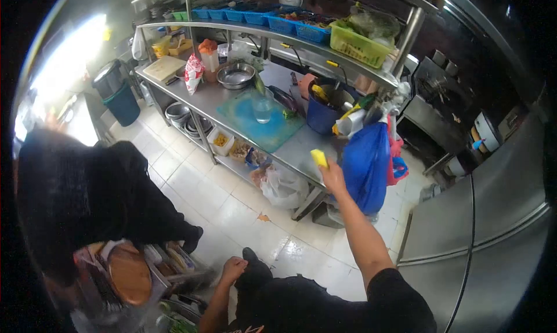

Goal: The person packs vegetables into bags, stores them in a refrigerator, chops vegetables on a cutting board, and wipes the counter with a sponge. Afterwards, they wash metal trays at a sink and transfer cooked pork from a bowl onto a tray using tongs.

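Note:
Out over the near right edge of the steel table [203, 115], my right hand [332, 176] grips a yellow object [318, 158], perhaps a sponge or cloth. Just right of that hand hangs a blue bag [365, 167]. Low in the view, beside my dark shoe, my left hand [234, 269] is closed; what it holds, if anything, is hidden. A teal cutting board [270, 137] lies on the table with a clear container [262, 109] and an eggplant [284, 100] on it. Behind my right hand stands a dark blue bucket [322, 123].
A person in dark clothes [87, 188] stands at left, near a round wooden board [129, 274]. A metal bowl [236, 76] sits on the table. Blue baskets and a green basket [360, 44] line the shelf above. Steel fridge doors [505, 240] rise at right.

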A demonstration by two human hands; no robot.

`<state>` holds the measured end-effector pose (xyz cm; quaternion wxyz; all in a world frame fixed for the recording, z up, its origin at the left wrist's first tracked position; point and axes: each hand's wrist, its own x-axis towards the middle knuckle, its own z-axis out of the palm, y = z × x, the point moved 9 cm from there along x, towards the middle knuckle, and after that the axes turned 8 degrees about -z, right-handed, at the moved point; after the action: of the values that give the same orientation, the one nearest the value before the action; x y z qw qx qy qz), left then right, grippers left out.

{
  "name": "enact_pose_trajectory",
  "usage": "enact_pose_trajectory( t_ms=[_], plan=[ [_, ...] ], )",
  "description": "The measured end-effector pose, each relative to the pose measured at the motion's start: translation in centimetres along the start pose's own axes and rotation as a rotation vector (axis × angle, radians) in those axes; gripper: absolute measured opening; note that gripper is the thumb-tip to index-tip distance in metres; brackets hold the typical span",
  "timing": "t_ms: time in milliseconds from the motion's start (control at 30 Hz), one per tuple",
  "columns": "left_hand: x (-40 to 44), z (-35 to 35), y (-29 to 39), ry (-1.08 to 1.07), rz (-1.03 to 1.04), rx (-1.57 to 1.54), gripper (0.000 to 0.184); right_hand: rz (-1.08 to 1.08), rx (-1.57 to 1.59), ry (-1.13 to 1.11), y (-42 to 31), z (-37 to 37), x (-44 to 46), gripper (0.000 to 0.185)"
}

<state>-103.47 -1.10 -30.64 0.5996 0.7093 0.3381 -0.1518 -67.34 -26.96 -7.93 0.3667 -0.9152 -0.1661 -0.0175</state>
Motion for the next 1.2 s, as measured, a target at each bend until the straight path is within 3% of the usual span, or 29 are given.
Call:
enact_pose_trajectory(
  t_ms=[67, 167, 267, 300, 367, 433, 533, 567, 600, 667, 700, 733, 833, 867, 933, 1000, 1067, 1133, 1200],
  plan=[
    [2.3, -3.5, 0.0, -0.012, 0.018, 0.046, 0.024, 0.075, -0.026, 0.052, 3.4, 2.3, 3.7, 0.041],
    [6.2, -9.0, -0.6, 0.101, 0.081, -0.181, 0.023, 0.128, -0.089, 0.188, 5.8, 2.8, 6.9, 0.033],
    [8.3, -12.9, 5.6, 0.007, 0.201, -0.023, 0.019, 0.186, -0.124, 0.405, 7.8, 0.0, 8.7, 0.032],
    [9.2, -14.1, 6.2, 0.057, 0.060, -0.078, 0.014, 0.176, -0.164, 0.461, 9.1, -0.4, 9.5, 0.031],
    [13.4, -15.9, 6.3, 0.033, 0.079, -0.115, 0.014, 0.151, -0.245, 0.565, 11.4, -0.7, 10.6, 0.028],
    [15.8, -16.8, 7.6, 0.062, 0.107, -0.095, 0.013, 0.244, -0.292, 0.513, 12.2, -0.1, 10.9, 0.024],
    [16.8, -16.2, 11.9, 0.059, -0.054, -0.010, 0.012, 0.342, -0.372, 0.385, 12.8, 2.3, 12.6, 0.023],
    [16.4, -15.7, 14.8, 0.014, 0.100, 0.067, 0.013, 0.373, -0.395, 0.342, 12.9, 3.4, 13.2, 0.024],
    [16.7, -15.5, 16.7, 0.109, 0.204, 0.168, 0.016, 0.329, -0.395, 0.396, 12.2, 4.2, 13.5, 0.024],
    [19.5, -15.1, 16.0, -0.013, 0.264, 0.046, 0.017, 0.246, -0.410, 0.504, 9.9, 4.7, 13.6, 0.023],
    [20.6, -15.5, 15.3, -0.004, 0.200, 0.098, 0.017, 0.152, -0.348, 0.394, 9.1, 6.5, 13.5, 0.026],
    [20.8, -14.9, 16.0, 0.005, 0.132, 0.142, 0.017, -0.033, -0.161, 0.523, 7.0, 7.4, 12.8, 0.032],
    [23.4, -12.3, 17.5, -0.110, 0.030, 0.275, 0.018, -0.222, -0.201, 0.196, 3.2, 16.7, 10.6, 0.038],
    [24.6, -11.9, 18.3, -0.174, 0.019, 0.337, 0.019, -0.277, -0.219, 0.087, -1.6, 14.9, 9.5, 0.043],
    [27.9, -12.4, 19.7, -0.133, -0.030, 0.190, 0.021, -0.296, -0.061, -0.039, -1.6, 15.1, 7.7, 0.041],
    [31.3, -14.2, 24.8, 0.068, 0.317, 0.389, 0.026, -0.284, 0.235, -0.151, -2.8, 12.1, 6.3, 0.037],
    [29.8, -15.2, 33.6, 0.249, 0.500, 0.436, 0.036, -0.011, 0.188, -0.062, 0.6, 8.8, 7.1, 0.039],
    [29.5, -16.0, 40.1, 0.289, 0.673, 0.469, 0.047, -0.011, -0.227, 0.214, 3.3, 3.1, 10.1, 0.038],
    [29.3, -15.6, 45.5, 0.357, 0.891, 0.625, 0.059, 0.478, -0.311, 0.054, 9.5, 1.4, 13.4, 0.036]
  ],
)
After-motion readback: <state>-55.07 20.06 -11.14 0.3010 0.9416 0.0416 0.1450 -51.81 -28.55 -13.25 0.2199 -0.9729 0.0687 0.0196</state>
